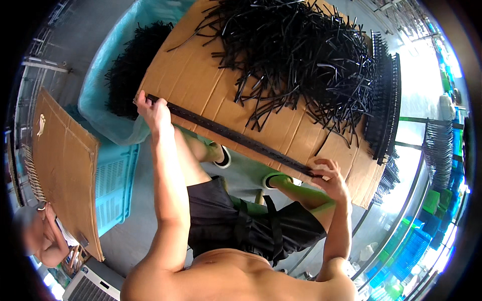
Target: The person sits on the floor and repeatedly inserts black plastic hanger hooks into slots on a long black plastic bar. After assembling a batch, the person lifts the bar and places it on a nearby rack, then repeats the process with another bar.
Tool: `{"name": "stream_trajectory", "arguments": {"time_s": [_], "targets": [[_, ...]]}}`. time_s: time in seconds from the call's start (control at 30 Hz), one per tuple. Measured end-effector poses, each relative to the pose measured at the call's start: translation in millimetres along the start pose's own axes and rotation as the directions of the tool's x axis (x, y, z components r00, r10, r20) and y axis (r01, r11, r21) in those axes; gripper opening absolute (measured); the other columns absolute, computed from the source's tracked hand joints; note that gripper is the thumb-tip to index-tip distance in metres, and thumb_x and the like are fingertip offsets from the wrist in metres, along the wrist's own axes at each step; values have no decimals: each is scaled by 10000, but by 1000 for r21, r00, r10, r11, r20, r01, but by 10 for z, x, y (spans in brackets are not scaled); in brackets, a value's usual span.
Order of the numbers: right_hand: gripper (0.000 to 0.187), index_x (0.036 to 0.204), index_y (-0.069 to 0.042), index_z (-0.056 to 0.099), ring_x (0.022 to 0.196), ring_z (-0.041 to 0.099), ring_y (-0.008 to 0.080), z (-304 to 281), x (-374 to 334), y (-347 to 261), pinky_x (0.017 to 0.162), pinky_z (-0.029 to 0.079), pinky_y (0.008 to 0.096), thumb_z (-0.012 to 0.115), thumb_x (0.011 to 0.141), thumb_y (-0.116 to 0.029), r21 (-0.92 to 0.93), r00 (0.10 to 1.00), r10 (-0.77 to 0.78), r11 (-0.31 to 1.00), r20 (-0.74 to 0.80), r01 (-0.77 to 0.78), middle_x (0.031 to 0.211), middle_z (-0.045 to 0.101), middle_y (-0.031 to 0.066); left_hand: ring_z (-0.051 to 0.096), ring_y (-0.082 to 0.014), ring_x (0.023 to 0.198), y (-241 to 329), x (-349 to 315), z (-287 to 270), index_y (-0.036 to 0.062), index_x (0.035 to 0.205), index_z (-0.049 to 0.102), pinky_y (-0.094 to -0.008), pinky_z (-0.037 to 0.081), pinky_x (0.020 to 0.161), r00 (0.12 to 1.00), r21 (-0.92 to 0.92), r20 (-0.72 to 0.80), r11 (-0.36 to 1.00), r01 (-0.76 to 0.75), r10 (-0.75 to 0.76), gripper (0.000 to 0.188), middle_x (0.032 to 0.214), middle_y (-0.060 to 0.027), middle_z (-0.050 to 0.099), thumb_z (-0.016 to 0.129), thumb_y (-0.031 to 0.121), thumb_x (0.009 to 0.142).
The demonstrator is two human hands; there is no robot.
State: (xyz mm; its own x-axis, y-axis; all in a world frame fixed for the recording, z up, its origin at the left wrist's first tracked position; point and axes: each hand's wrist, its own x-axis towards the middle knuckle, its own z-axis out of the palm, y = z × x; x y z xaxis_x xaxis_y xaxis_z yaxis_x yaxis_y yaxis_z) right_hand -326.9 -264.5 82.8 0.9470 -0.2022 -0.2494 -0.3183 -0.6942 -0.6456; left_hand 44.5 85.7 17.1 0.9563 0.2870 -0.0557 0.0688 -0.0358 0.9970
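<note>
- The long black strip [226, 131] lies along the near edge of the cardboard [193, 83], straight, narrow and rigid-looking; its small surface details are difficult to make out.
- The person's left hand [155, 114] pinches the strip's left end, which the fingers partly cover.
- The right hand [331, 181] pinches the other end between thumb and fingers; the exact contact is hidden.
- Beyond the strip, a tangled heap of thin, shiny black pieces [301, 60] is cut off by the upper edge.
- At right, comb-like black strips [384, 110] stand close together, their teeth blurred.
- A translucent bluish plastic liner [95, 75] surrounds a dark bristly mass [130, 70], partly hidden behind the cardboard.
</note>
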Motion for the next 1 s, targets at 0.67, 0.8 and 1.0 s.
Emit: {"name": "stream_trajectory", "arguments": {"time_s": [0.67, 0.8, 1.0], "targets": [[200, 841, -23, 634, 566, 594, 113, 70, 1929, -1101, 471, 433, 247, 692, 872, -212, 508, 897, 378, 740, 229, -442, 720, 664, 62, 703, -256, 811, 21, -716, 343, 15, 1017, 714, -302, 537, 750, 955, 384, 297, 917, -105, -14, 163, 876, -129, 711, 671, 65, 868], [205, 954, 3, 595, 612, 631, 144, 253, 2058, -1216, 525, 499, 247, 698, 881, -158, 791, 967, 232, 570, 104, -222, 816, 679, 73, 710, -188, 767, -232, -880, 527, -16, 971, 668, -271, 546, 720, 904, -98, 407, 990, -98, 130, 149, 834, -124, 721, 718, 21, 835], [381, 844, 59, 670, 860, 697, 394, 835, 2674, -1312, 765, 557, 428, 766, 779, -304, 80, 952, 274, 961, -134, -265, 889, 690, 278, 700, -237, 722, -138, -1039, 644, 21, 916, 670, -312, 551, 673, 878, 165, 444, 946, -278, 180, 159, 806, -130, 707, 766, 83, 805]]}}
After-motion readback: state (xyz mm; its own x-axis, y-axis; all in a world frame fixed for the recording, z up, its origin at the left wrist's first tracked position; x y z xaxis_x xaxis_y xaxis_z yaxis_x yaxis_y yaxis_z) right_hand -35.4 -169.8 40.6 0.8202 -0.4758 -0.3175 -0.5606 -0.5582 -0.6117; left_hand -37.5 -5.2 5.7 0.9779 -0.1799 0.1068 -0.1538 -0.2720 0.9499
